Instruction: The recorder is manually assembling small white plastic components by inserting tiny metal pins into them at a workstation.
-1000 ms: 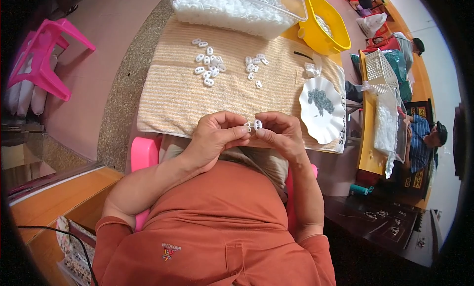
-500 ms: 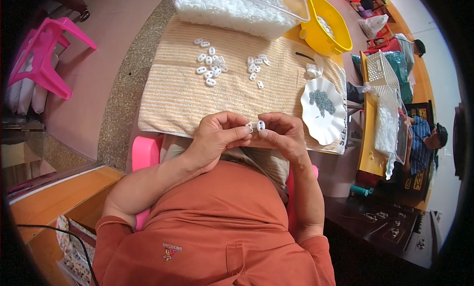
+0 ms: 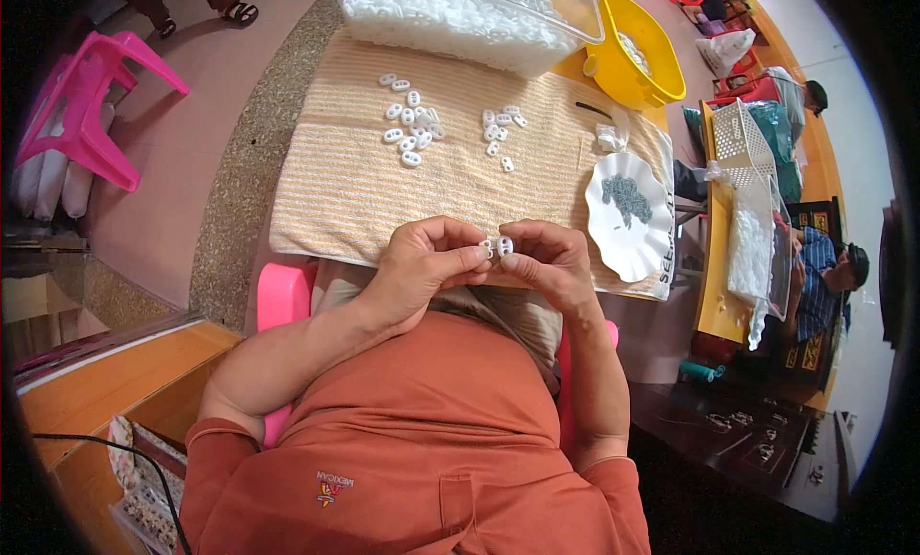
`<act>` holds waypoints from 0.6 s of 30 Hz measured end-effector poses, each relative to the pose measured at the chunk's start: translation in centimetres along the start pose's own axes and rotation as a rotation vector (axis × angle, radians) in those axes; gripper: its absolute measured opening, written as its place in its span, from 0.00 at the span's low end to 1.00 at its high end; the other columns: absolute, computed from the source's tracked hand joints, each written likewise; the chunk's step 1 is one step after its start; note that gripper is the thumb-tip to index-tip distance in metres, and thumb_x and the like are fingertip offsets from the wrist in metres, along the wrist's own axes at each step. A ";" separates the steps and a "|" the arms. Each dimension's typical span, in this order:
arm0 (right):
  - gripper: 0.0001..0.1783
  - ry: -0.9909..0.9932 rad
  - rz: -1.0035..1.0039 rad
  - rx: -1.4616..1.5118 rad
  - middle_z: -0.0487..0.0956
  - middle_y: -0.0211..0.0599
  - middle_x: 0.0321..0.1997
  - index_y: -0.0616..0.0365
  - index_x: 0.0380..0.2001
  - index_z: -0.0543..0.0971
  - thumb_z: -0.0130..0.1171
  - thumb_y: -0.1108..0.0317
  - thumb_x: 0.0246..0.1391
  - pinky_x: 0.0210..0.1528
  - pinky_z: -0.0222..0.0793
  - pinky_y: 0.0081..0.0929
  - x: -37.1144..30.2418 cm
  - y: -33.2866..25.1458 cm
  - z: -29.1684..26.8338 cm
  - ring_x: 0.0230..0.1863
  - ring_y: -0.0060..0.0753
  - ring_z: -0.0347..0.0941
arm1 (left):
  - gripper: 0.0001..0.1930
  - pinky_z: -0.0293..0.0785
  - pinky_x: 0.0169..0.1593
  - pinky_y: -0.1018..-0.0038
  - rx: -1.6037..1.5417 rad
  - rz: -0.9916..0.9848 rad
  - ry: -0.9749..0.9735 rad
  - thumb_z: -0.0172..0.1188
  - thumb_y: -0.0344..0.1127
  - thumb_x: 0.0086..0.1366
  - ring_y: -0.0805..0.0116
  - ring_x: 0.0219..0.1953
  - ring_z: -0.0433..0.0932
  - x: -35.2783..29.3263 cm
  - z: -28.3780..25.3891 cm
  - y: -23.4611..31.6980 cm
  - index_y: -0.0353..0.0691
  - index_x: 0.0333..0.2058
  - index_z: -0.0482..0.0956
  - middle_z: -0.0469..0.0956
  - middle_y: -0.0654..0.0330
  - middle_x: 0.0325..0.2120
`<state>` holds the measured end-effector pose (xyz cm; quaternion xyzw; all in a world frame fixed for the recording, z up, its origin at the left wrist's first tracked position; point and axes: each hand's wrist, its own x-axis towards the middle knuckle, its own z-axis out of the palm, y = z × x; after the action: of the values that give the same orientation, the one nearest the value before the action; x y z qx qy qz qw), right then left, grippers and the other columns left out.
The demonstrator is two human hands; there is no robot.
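Cloth: striped beige towel [image 3: 345, 191] over the table.
Plate: white scalloped dish [image 3: 628, 215] at the right.
Hands: left hand [image 3: 422, 267], right hand [image 3: 551, 263] — fingertips pinched together on one white plastic piece [image 3: 498, 247], above the towel's near edge.

Since 1.0 s ago both hands have shifted slightly: the left hand [image 3: 422, 267] and right hand [image 3: 546, 263] now pinch the small white plastic pieces [image 3: 496, 247] a little lower and closer together, the two pieces side by side between the fingertips.
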<state>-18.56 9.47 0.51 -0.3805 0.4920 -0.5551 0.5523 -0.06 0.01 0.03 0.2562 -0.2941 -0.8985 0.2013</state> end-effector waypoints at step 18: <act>0.14 -0.030 0.009 -0.025 0.79 0.42 0.41 0.70 0.45 0.74 0.57 0.81 0.53 0.46 0.76 0.27 -0.1 -0.2 0.8 0.41 0.31 0.78 | 0.06 0.79 0.39 0.78 0.054 0.022 -0.006 0.60 0.26 0.60 0.74 0.33 0.79 0.1 0.1 -0.3 0.34 0.37 0.76 0.79 0.59 0.32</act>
<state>-17.88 9.48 0.94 -0.3933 0.4924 -0.5408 0.5571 -0.20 0.22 -0.13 0.2556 -0.3218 -0.8887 0.2031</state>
